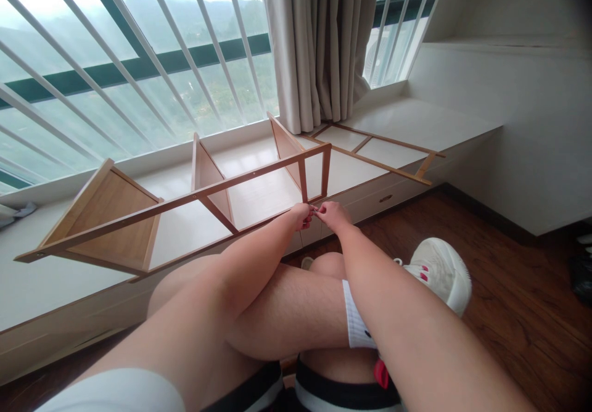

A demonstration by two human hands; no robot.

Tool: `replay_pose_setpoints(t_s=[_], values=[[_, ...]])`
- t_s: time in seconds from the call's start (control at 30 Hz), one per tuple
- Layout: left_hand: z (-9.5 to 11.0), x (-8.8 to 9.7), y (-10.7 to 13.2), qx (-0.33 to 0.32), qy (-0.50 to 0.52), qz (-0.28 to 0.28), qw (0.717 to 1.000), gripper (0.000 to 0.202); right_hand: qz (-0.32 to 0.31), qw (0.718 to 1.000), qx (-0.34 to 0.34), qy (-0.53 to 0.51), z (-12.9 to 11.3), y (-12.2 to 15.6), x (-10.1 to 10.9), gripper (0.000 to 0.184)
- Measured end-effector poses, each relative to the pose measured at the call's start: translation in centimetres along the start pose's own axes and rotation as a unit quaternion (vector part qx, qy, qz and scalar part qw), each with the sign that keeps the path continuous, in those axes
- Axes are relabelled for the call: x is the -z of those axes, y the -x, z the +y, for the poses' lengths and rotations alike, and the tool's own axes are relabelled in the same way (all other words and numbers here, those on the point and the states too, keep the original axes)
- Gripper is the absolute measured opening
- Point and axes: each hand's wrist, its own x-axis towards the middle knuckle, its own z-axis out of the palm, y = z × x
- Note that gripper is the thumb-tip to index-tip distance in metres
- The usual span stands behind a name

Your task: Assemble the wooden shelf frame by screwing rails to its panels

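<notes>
My left hand [303, 216] is closed, its fingers curled just below the right end of a wooden shelf rack. My right hand [333, 216] meets it there, thumb and fingers pinched together. Something tiny shows between the fingertips, too small to name. The wooden shelf rack [222, 185] lies on its side on the white window ledge, with slanted shelf boards [111, 214] standing between its long rails. Beyond its right end, a ladder-like wooden side frame [361, 145] lies flat on the ledge.
The white ledge [416, 116] runs beneath the barred window [185, 60] and a grey curtain [314, 48]. Below it are drawer fronts with a handle [385, 198]. My crossed legs [296, 307] and white shoe [439, 273] are above the dark wooden floor [522, 295].
</notes>
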Motion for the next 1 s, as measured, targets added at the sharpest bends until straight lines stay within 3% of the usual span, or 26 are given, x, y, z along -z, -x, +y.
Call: replay_pose_setpoints(t_s=[0.67, 1.0], values=[[-0.1, 0.1, -0.2, -0.002, -0.017, 0.003, 1.0, 0.028, -0.039, 0.997, 0.008, -0.073, 0.3, -0.3, -1.0, 0.016], [0.2, 0.0, 0.2, -0.012, -0.061, 0.005, 0.998, 0.027, -0.032, 0.996, 0.008, -0.079, 0.5, -0.5, -1.1, 0.023]])
